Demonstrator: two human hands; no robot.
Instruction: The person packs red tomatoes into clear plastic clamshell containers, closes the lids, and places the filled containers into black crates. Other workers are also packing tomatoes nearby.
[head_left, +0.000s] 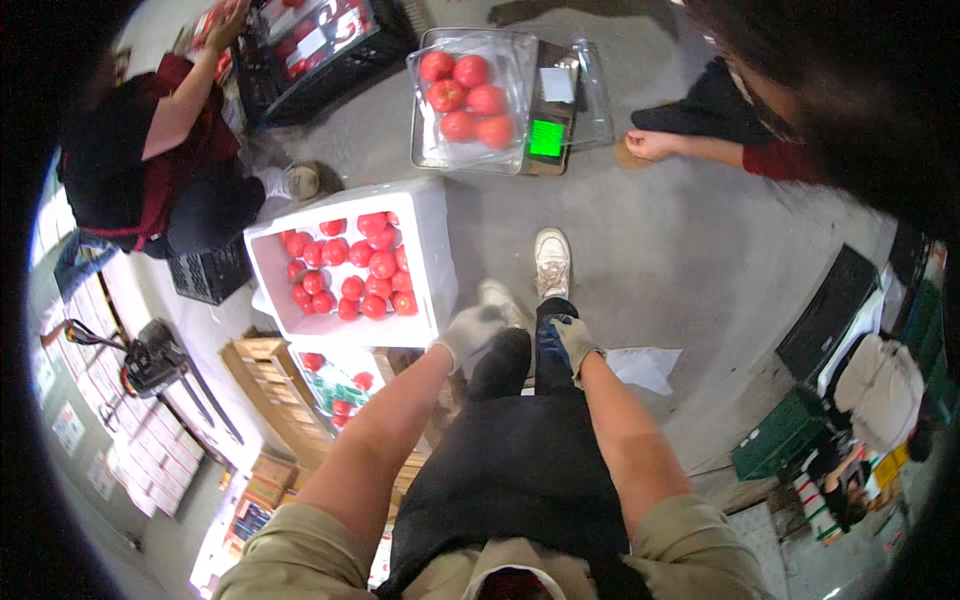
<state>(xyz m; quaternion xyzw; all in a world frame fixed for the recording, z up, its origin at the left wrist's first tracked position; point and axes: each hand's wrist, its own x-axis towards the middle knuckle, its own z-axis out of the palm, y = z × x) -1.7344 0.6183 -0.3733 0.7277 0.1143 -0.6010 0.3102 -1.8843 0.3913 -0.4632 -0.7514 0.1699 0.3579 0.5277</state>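
Note:
My left hand (474, 332), in a pale work glove and slightly blurred, is at my knee beside the right wall of a white foam box (437, 255). Nothing shows in its grip. My right hand (576, 341), gloved too, rests on my other leg and holds nothing visible. Loose red tomatoes (360, 253) lie inside the foam box. Beyond my shoes, a clear plastic clamshell (499, 69) with several tomatoes (466, 100) sits on the metal tray (415, 150) of a digital scale (556, 124) with a lit green display. Its transparent lid hangs open to the right.
A co-worker's hand (651, 145) is right of the scale. Another person (169, 157) crouches at left by a black crate (330, 71) of packed tomatoes. A second tomato box (330, 375) stands near my left forearm. White plastic (643, 369) lies on the floor; green crates (780, 435) stand right.

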